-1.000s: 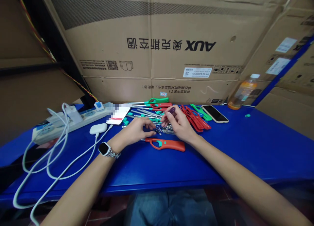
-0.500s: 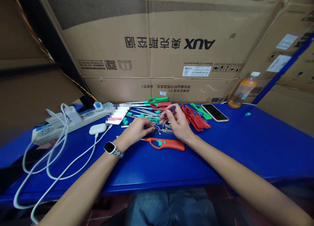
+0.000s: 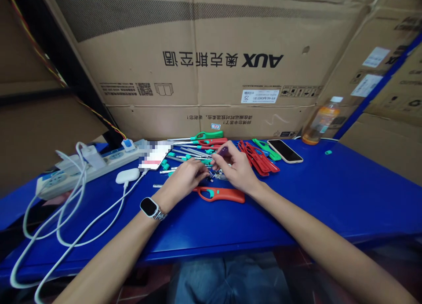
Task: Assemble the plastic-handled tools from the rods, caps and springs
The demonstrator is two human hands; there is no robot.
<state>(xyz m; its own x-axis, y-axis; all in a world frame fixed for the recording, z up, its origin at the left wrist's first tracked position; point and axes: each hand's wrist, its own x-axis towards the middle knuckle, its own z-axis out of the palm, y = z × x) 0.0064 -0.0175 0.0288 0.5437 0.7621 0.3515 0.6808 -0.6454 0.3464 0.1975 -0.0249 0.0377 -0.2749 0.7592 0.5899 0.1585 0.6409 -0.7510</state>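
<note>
My left hand (image 3: pixel 186 176), with a watch on its wrist, is closed in a pinch on a small wired lighter part (image 3: pixel 211 176), mostly covered by the fingers. My right hand (image 3: pixel 239 170) is wrapped round a screwdriver with a dark purple handle (image 3: pixel 224 151); its shaft is hidden. Right below both hands lies an orange-red lighter (image 3: pixel 227 195) with a teal trigger. Behind them are a red lighter (image 3: pixel 212 142), a green lighter (image 3: pixel 211 135), metal tubes and small teal pieces (image 3: pixel 165 165). Red handle shells (image 3: pixel 259 159) are piled beside my right hand.
On the right of the blue table (image 3: pixel 296 203) are a phone (image 3: pixel 285 151) and a drink bottle (image 3: pixel 321 122). A power strip (image 3: pixel 108 161) with looping white cables and a white charging case (image 3: pixel 127 176) occupy the left. A large carton (image 3: pixel 198 84) walls off the back.
The whole view has shifted slightly, so things appear a little further left. Both hands keep their grips and have come slightly closer together over the small part.
</note>
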